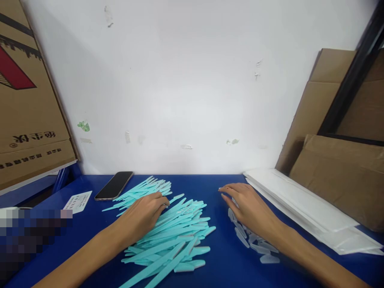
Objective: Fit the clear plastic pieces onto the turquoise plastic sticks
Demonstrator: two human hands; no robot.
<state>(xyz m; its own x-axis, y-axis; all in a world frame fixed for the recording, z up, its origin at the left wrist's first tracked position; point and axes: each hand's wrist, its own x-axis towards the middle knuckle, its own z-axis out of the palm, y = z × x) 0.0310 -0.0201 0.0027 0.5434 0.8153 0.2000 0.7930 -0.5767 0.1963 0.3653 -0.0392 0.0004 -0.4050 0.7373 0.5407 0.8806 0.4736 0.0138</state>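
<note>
My left hand [147, 212] is closed in a pinch at the upper left of a heap of teal eyebrow razors [180, 228]. One teal eyebrow razor [177, 198] sticks out past its fingertips to the right. Behind that hand lies a smaller fanned group of the same razors [150, 186]. My right hand [244, 204] hovers over a small pile of clear plastic blade caps [241, 236], with its fingers curved and thumb a little apart. Nothing shows between those fingertips. The right palm and forearm hide part of the caps.
On the blue table [222, 264], a phone [114, 186] and a white printed card [78, 202] lie at the left. White flat sheets or bags [300, 204] are stacked at the right. Cardboard boxes [33, 100] stand left, with more cardboard [339, 176] right. A white wall [186, 88] closes the back.
</note>
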